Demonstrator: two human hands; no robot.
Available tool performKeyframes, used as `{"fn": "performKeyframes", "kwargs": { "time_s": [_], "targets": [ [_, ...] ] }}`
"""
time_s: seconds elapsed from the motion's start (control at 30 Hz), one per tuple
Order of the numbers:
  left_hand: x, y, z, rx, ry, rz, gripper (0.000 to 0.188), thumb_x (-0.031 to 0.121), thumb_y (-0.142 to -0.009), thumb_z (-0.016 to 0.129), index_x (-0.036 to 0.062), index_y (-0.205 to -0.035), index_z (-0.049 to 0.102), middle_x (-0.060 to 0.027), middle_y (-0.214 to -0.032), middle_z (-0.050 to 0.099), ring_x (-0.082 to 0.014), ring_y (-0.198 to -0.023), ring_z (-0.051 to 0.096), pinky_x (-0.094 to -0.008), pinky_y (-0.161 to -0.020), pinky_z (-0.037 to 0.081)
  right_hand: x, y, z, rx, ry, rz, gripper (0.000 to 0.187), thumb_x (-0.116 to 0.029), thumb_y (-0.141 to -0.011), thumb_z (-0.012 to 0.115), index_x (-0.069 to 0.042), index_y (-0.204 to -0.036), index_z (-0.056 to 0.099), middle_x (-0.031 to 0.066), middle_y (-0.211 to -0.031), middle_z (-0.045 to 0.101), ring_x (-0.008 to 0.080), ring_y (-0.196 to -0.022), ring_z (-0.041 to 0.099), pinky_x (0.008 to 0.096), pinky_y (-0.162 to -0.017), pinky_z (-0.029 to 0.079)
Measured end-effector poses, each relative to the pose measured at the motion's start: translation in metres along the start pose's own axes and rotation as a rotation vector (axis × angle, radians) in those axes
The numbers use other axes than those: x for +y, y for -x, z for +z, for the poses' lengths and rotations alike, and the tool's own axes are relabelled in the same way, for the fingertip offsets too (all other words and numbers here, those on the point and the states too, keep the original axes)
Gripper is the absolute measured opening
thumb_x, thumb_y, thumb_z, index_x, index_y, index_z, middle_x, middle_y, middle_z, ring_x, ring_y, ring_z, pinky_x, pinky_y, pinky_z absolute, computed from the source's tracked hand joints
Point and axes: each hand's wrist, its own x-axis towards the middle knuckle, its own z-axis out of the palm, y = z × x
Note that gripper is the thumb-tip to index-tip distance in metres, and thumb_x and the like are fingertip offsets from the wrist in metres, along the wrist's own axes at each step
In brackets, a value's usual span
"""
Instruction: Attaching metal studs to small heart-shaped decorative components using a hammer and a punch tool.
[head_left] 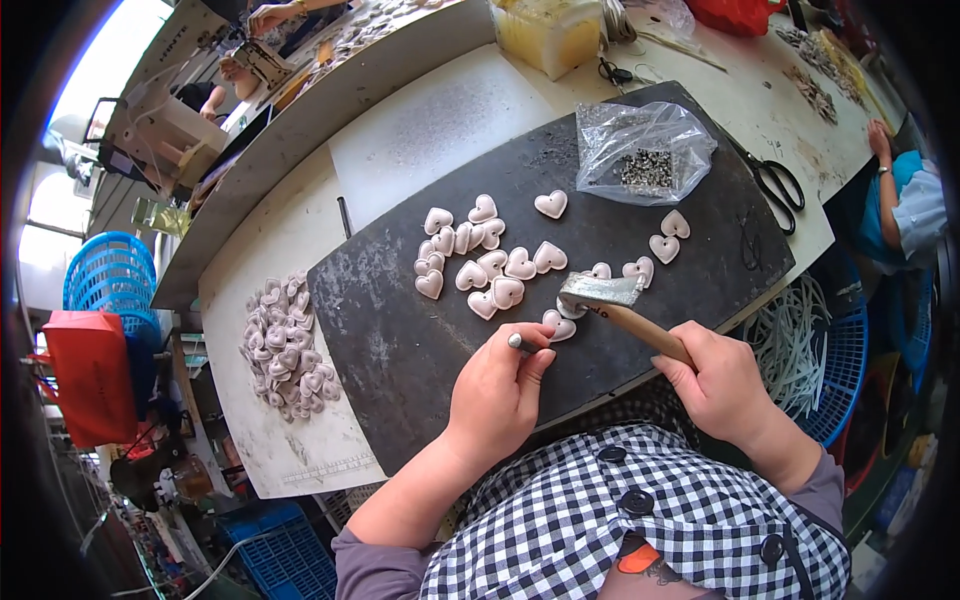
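My left hand [497, 385] is closed round a short metal rod [522, 344], its round end showing above the fingers. A pale pink padded heart [559, 325] lies on the black mat [380, 345] just beyond that hand's fingertips. In my right hand [728, 378] is a hammer [648, 334], gripped by its wooden handle. The hammer's metal head hangs over the mat, close to the heart, and partly covers other hearts behind it. More hearts [507, 292] lie loosely grouped beyond my left hand, and two [664, 249] sit farther right.
A heap of hearts [285, 350] rests left of the mat. A clear bag [646, 155] of small metal pieces lies at the mat's far side, with black scissors [778, 188] nearby. Blue basket [850, 375] of pale strips stands right. Other people's hands [881, 140] show at the edges.
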Motion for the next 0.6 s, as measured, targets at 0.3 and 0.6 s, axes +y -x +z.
{"fn": "performKeyframes", "kwargs": {
  "time_s": [0.3,0.6],
  "targets": [
    [-0.004,-0.006,0.000,0.202,0.407,-0.264,0.012,0.005,-0.098,0.062,0.0025,-0.109,0.060,-0.0070,-0.089,0.068,-0.0145,-0.079,0.067,-0.0279,-0.073,0.055,0.001,0.010,-0.005,0.030,0.018,-0.093,0.019,-0.018,-0.091,0.070,-0.004,-0.100,0.060,0.0137,-0.076,0.065,0.0351,-0.065,0.065,0.0423,-0.056,0.051],
    [-0.016,-0.011,0.016,0.179,0.032,-0.097,0.011,-0.004,-0.096,0.058,0.0007,-0.105,0.060,-0.0100,-0.097,0.069,-0.0171,-0.084,0.070,-0.0293,-0.075,0.057,0.006,0.015,0.007,-0.124,0.160,-0.048,0.024,-0.018,-0.091,0.069,-0.002,-0.101,0.053,0.0147,-0.077,0.065,0.0356,-0.067,0.066,0.0438,-0.059,0.053]
  ]
}}
